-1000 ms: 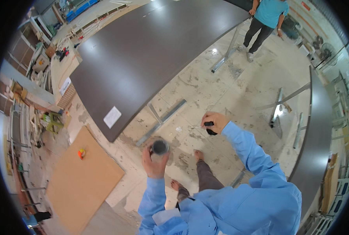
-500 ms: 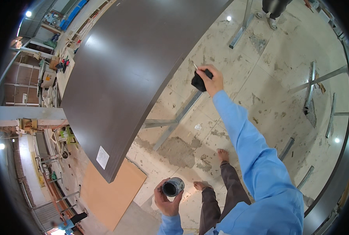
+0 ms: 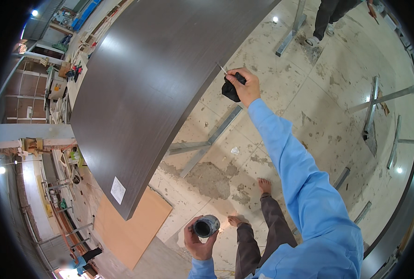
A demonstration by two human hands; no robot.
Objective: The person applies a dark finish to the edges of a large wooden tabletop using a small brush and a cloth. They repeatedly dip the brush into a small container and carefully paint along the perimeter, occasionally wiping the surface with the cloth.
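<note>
My left hand (image 3: pixel 198 242) is wrapped round a small open can (image 3: pixel 206 226), its outside smeared and its inside dark. Out ahead, my right hand (image 3: pixel 247 87) pinches a thin, pale, stick-like tool (image 3: pixel 223 69) and also grips a bunched black cloth (image 3: pixel 230 89). The tool's tip lies over the near edge of a large dark brown panel (image 3: pixel 137 88); whether it touches cannot be made out. A white paper label (image 3: pixel 118 190) lies on the panel's near corner.
Metal stand legs (image 3: pixel 211 142) show below the panel, and more metal supports (image 3: pixel 372 104) are at the right. A tan board (image 3: pixel 132 228) lies at lower left. Another person's legs (image 3: pixel 328 21) are at the far right; another person (image 3: pixel 82 260) is at lower left.
My right hand has moved slightly left and farther away, bringing the tool's tip over the panel edge. The can stays nearly in place. The far person's feet have shifted.
</note>
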